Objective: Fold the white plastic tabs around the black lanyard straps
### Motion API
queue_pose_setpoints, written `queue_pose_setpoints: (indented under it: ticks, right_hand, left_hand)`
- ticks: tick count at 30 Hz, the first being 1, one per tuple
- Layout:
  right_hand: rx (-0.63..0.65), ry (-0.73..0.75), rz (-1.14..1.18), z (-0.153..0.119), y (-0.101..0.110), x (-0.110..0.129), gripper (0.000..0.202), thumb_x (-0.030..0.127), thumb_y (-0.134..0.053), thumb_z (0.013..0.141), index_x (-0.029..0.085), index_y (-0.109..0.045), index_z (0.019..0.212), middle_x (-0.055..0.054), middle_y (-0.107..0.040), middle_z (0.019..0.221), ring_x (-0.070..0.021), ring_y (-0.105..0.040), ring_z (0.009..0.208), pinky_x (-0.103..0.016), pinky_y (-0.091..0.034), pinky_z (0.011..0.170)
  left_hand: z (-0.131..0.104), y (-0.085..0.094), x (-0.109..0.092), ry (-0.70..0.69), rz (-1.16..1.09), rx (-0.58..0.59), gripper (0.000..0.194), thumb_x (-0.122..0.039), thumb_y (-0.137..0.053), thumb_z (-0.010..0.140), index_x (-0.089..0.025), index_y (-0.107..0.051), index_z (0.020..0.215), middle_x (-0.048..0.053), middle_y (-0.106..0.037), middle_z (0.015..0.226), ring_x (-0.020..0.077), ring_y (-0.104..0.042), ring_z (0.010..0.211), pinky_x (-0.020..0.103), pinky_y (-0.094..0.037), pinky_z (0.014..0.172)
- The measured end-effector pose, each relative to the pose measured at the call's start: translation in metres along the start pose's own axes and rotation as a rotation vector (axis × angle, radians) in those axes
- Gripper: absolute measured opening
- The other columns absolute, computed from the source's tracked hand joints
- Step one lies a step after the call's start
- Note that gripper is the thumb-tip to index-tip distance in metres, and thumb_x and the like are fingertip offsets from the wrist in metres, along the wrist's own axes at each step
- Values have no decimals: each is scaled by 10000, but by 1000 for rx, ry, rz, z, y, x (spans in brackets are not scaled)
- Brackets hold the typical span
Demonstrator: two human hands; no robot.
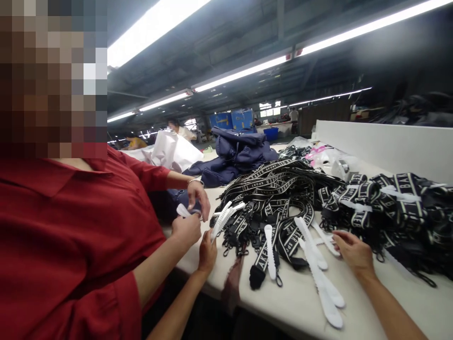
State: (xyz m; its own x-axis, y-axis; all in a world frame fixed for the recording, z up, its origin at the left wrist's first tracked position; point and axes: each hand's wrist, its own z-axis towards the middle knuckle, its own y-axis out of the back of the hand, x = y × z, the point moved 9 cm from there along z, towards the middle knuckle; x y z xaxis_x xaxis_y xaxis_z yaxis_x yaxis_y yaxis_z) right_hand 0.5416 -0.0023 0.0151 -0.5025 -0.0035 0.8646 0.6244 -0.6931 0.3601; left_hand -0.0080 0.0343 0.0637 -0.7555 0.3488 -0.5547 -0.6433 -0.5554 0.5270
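Observation:
My left hand (207, 252) is closed around a small bunch of white toothed strips (222, 218), which stick up from the fingers near the table's front edge. On the right, my right hand (355, 254) pinches the edge of another white strip (326, 238) lying on the table. Between the hands is a tangled heap of black straps (279, 182) with white lettering and small clips. More white strips (320, 283) with rounded ends and toothed edges lie in front of it, and a single white strip (270, 250) rests across one strap.
A co-worker in a red shirt (71, 236) stands close on my left, hands near navy fabric. Bundled black straps (399, 203) lie to the right before a white board (382, 146). Navy bags (240, 151) are piled behind; the table (283, 307) has a cream top.

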Motion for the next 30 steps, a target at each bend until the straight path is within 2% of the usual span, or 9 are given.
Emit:
queue_pose_setpoints:
  ticks: [3,6,10,13,16,18,20,23,30]
  right_hand:
    - [-110,160,-61,-15,21,52,416,493,-571,794,155,-743,965,-73,-723,720,-204,-665,580,-317,-528,588]
    - [-92,491,-52,-47,26,135,333,421,-578,886,167,-705,1060,-79,-721,932,-157,-647,640,-280,-541,611]
    - [55,984,-189,-111,1,238,465,306,-615,919,181,-544,1361,-129,-608,1295,-262,-606,1150,-402,-542,942]
    - [169,1243,-371,-147,-31,274,627,207,-616,902,174,-392,1487,-155,-365,1556,-338,-342,1433,-571,-313,1169]
    - [170,1355,-487,-157,-52,279,624,56,-544,875,138,-390,1475,-169,-393,1539,-339,-354,1427,-602,-260,1182]
    - [136,1373,-513,-151,-57,271,562,12,-492,873,89,-430,1427,-173,-621,1270,-315,-571,1205,-577,-385,1101]
    - [142,1369,-552,-141,-59,255,502,2,-458,879,59,-460,1378,-96,-682,909,-256,-662,844,-476,-542,875]
    - [208,1334,-610,-124,-59,221,491,-39,-408,861,43,-460,1342,-46,-651,770,-207,-630,630,-333,-523,594]
    - [301,996,-662,-76,-49,161,288,13,-416,906,212,-600,1003,23,-685,740,-179,-689,619,-280,-422,526]
  left_hand:
    - [-7,7,-18,14,-54,22,240,-235,-450,919,-181,-572,1118,112,-676,1054,265,-650,1051,450,-540,939]
    - [-9,3,-47,2,-105,75,248,-229,-460,920,-185,-571,1137,114,-666,1104,263,-633,1087,452,-518,971]
    - [-7,-16,-101,-44,-163,165,245,-197,-430,939,-191,-573,1138,105,-643,1091,247,-617,1063,444,-513,960]
    - [-7,-37,-148,-119,-206,251,234,-184,-380,964,-192,-590,1067,90,-638,1017,227,-614,977,419,-528,907]
    - [-13,-60,-195,-235,-262,366,213,-140,-395,941,-177,-589,1020,100,-650,1021,228,-613,990,408,-525,923]
    - [-18,-73,-219,-303,-300,440,251,-84,-429,893,-165,-575,1080,122,-651,1114,231,-606,1067,401,-506,977]
    - [-23,-86,-234,-348,-321,504,333,-20,-432,831,-148,-570,1106,138,-650,1135,238,-606,1078,400,-506,980]
    - [-27,-105,-245,-376,-334,580,397,38,-417,752,-129,-596,1065,136,-666,1049,247,-619,1006,412,-521,935]
    - [-17,-151,-247,-298,-419,700,402,-4,-417,792,-135,-638,1101,114,-700,1038,217,-643,967,362,-525,900]
